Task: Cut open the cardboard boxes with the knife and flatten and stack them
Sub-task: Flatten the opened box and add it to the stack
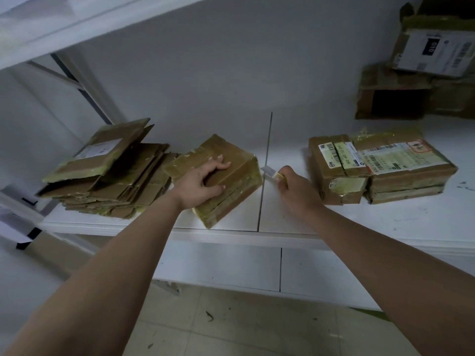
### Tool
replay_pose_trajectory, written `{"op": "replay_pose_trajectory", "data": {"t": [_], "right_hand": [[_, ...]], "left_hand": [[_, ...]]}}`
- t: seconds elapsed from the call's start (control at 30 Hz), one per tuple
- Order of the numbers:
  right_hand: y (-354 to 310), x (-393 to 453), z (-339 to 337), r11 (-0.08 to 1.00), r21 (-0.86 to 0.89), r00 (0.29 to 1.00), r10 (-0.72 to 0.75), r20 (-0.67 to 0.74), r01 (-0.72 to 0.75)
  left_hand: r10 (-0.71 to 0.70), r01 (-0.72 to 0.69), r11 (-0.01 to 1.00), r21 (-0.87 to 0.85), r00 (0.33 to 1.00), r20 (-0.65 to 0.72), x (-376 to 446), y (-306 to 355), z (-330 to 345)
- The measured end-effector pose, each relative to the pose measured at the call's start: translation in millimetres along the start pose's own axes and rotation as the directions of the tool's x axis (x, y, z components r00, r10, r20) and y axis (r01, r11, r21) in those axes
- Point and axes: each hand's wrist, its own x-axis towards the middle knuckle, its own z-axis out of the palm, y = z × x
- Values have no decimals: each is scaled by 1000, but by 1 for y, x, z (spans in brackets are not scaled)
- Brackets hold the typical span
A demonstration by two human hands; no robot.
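The white shelf (334, 222) carried everything. At its left lay the stack of flattened cardboard (108, 176), at its right two sealed, labelled boxes (380, 170) side by side, and more opened boxes (424, 60) were piled in the far right corner.

The taped box (218, 176) in hand sat between the stack and the shelf seam, near the front edge and touching the stack. It lay skewed, its long axis running from near right to far left and one corner pointing at the person.

The left hand (203, 182) pressed it down, fingers spread over the top and thumb on the near side. The right hand (295, 187) had its fingers clamped round the knife (270, 173), blade pointing left at the box's right end, just short of it.

To cut well, I judged the blade should run shallowly along the taped seam, away from the steadying hand.
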Motion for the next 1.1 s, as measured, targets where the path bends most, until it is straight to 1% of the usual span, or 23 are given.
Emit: {"op": "replay_pose_trajectory", "data": {"t": [0.07, 0.23, 0.33, 0.53, 0.73, 0.83, 0.97, 1.03, 1.1], "right_hand": [[2, 5, 5, 1000, -10, 999, -19, -46, 19], [5, 14, 11, 997, -31, 996, -70, -52, 68], [7, 17, 11, 992, -63, 993, -109, -42, 106], [11, 18, 9, 956, -198, 976, -216, 16, 215], [12, 19, 9, 932, -284, 975, -208, 84, 223], [12, 19, 6, 934, -279, 974, -201, 104, 223], [10, 13, 0, 918, -333, 973, -178, 145, 217], [12, 11, -2, 945, -277, 983, -149, 105, 173], [12, 10, -4, 980, -159, 992, -116, 49, 122]], "left_hand": [[1, -1, 1000, 5, 1000, -1, 0, -2, 0], [-4, 4, 1000, 3, 1000, -15, -1, 0, 0], [7, -7, 1000, 2, 1000, -29, 0, 0, 0], [4, -5, 999, -32, 1000, -15, 1, 0, 1], [1, -2, 998, -66, 1000, -21, 1, 4, 0], [-3, 2, 997, -76, 1000, -16, 1, 6, 1], [-32, 30, 994, -106, 999, -21, -2, 8, 1], [-74, 66, 990, -122, 995, -60, 1, 10, 5], [-164, 148, 982, -120, 977, -136, 8, 23, 13]]}}
